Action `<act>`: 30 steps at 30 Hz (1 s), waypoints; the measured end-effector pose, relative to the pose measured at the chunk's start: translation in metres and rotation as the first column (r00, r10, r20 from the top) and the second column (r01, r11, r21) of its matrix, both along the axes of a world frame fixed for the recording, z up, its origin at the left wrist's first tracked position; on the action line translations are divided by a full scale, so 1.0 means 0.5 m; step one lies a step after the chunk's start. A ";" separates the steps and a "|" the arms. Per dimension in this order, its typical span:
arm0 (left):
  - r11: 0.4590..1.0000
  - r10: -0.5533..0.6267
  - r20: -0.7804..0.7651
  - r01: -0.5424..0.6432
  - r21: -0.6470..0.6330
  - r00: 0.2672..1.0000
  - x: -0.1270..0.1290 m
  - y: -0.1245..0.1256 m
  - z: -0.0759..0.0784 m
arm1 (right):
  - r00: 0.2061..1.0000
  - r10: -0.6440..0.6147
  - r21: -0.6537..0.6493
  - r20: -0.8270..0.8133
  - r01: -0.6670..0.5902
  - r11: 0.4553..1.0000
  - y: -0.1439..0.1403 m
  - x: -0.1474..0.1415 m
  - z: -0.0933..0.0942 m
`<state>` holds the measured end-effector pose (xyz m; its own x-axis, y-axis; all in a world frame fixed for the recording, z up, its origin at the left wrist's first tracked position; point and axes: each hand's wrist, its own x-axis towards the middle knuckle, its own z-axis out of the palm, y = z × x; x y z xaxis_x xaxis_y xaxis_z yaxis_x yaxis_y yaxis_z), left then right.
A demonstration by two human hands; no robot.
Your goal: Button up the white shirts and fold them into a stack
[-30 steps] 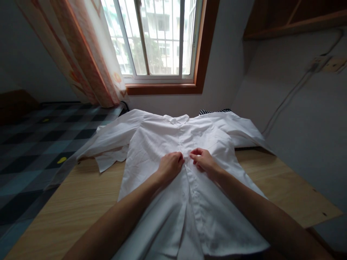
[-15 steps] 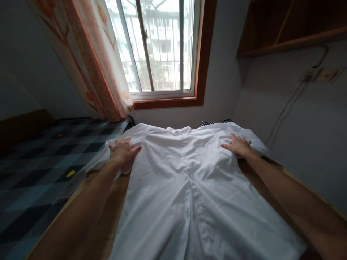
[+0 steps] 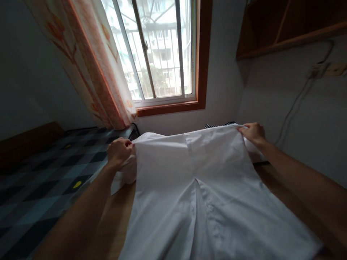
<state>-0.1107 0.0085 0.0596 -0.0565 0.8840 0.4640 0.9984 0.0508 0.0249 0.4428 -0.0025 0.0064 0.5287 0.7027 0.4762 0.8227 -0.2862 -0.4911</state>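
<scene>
A white shirt [image 3: 195, 187] lies on a wooden table [image 3: 119, 206], with its lower part spread toward the camera. Its far part is lifted off the table, and the top edge makes a straight line between the two hands. The front placket runs down the middle of the cloth.

The left hand [image 3: 118, 151] is closed on the left end of this raised edge, near the shoulder, with the fingers curled around the cloth. A loose sleeve [image 3: 123, 177] hangs just below this hand and partly over the table edge. The right hand [image 3: 252, 133] pinches the right end of the edge, fingers bent and gripping the cloth. Both arms reach forward over the table, one on each side of the shirt.

Behind the shirt a striped dark cloth [image 3: 219, 125] shows a little. Further back there is a window [image 3: 159, 54] with a brown frame, and a patterned curtain [image 3: 89, 72] hangs at its left. A checkered bedcover [image 3: 40, 173] lies to the left of the table. A wooden shelf [image 3: 292, 29] is high on the right wall, and a cable [image 3: 294, 108] runs down that wall.
</scene>
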 end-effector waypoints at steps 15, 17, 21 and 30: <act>0.998 -0.022 0.330 0.004 0.055 0.944 0.102 -0.003 -0.088 | 0.960 0.270 -0.142 0.068 -0.259 0.955 0.013 -0.106 -0.042; 0.962 -0.254 0.193 0.227 0.154 0.948 0.127 -0.081 -0.102 | 0.903 0.400 -0.064 0.155 -0.395 0.917 -0.067 -0.152 -0.066; 0.572 -0.810 0.030 0.801 -0.176 0.586 0.183 -0.297 -0.126 | 0.657 0.735 -0.199 0.168 -0.708 0.678 -0.281 -0.267 -0.100; 0.491 -0.798 0.073 0.716 -0.496 0.598 0.262 -0.459 -0.182 | 0.608 0.792 -0.505 0.052 -0.669 0.546 -0.438 -0.413 -0.120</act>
<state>0.0204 -0.2210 -0.0314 0.7661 0.6415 -0.0411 0.6426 -0.7630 0.0697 0.2363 -0.2217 -0.0534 -0.3527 0.9321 0.0831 0.9018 0.3622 -0.2357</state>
